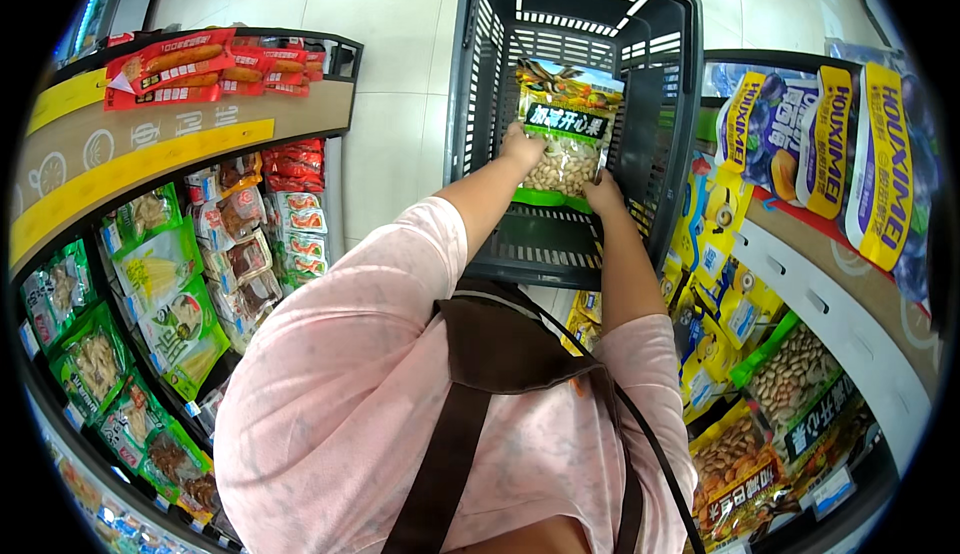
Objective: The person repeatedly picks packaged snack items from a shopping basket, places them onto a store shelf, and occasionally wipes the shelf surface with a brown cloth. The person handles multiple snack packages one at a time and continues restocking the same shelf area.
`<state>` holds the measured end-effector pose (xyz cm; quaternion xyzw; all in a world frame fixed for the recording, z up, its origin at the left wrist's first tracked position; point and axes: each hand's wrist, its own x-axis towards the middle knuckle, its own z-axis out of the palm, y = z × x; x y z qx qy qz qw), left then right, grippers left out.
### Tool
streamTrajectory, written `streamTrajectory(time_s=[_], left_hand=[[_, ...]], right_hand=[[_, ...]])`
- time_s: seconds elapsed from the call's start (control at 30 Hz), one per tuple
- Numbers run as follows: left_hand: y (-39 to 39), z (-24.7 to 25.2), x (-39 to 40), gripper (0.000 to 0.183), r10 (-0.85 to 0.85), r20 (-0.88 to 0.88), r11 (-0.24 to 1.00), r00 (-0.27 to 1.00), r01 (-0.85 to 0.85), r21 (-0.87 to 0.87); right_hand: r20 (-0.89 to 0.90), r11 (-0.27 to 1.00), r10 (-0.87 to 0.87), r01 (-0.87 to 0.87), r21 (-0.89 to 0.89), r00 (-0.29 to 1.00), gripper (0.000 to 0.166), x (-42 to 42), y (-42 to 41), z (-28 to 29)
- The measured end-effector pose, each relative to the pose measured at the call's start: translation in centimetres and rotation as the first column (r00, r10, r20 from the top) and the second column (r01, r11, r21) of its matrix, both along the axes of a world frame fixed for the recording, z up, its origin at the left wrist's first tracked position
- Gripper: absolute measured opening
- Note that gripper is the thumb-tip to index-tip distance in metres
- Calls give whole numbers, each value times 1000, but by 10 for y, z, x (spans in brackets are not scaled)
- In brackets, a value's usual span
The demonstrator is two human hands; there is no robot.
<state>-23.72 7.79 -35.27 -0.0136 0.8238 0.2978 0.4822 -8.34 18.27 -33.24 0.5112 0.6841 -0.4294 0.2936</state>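
A clear-fronted plastic bag of pistachios (566, 134) with a green lower edge is between my two hands, over the inside of a dark grey plastic shopping basket (459, 89). My left hand (523, 150) grips the bag's left side near its middle. At its lower right edge, my right hand (604, 192) holds it too. The printed front of the bag faces up. Whether its underside touches the basket floor cannot be told.
On the left, a shelf rack (300, 108) bears red sausage packs (180, 66) and hanging snack packets (157, 261). Purple and yellow pouches (817, 141) stand on the right shelf, above yellow packets (720, 216) and more nut bags (795, 374). Pale floor tiles (390, 44) lie beyond.
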Motion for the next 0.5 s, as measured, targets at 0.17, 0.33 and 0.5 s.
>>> streamTrajectory(time_s=[0.17,0.33,0.5], left_hand=[[2,7,4,62,-6,-115,999,993,1,-47],[8,33,2,59,60,-69,992,996,-67,-109],[7,35,-2,58,29,-65,989,997,-39,-146]], right_hand=[[-28,933,-330,321,-163,944,72,-4,-6,-9],[-1,887,-443,438,-148,897,69,-5,-1,9],[-136,927,-372,362,-96,918,49,7,1,-2]])
